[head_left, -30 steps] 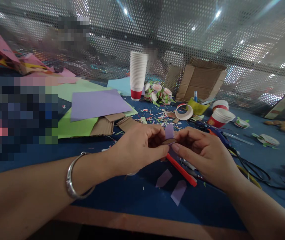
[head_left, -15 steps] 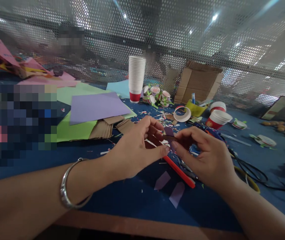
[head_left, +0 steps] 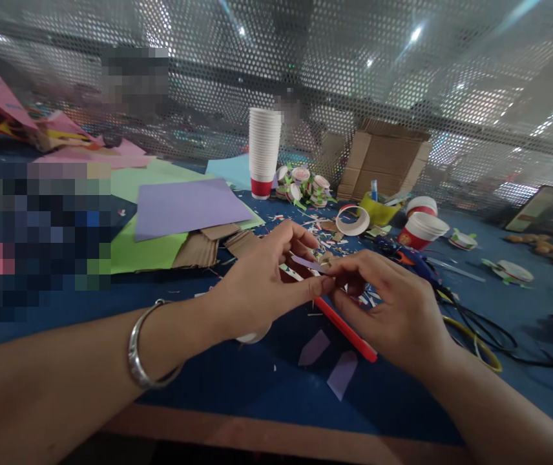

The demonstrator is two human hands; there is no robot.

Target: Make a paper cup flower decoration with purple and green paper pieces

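My right hand (head_left: 390, 300) is closed in a pinch on a small purple paper piece (head_left: 307, 263), whose free end points left. My left hand (head_left: 261, 287) is curled, its thumb tip against my right fingertips. Beneath my left palm shows the rounded edge of a white thing (head_left: 254, 336); the palm hides the rest of it, and whether I hold it is unclear. A red stick-like tool (head_left: 349, 332) lies below my hands. Two purple paper pieces (head_left: 314, 348), each with one shaped end, lie near the table's front edge.
Behind stand stacked paper cups (head_left: 264, 155) and several small cup crafts (head_left: 300, 184). Purple paper (head_left: 189, 210) lies left. A cut cup ring (head_left: 353, 221), a yellow container (head_left: 378, 210), a cup (head_left: 422, 231), a blue glue gun (head_left: 415, 261) and its cord (head_left: 482, 326) are right.
The purple piece has turned from upright to nearly flat, pointing left. My left hand has tilted slightly, and a white rounded edge now shows beneath it.
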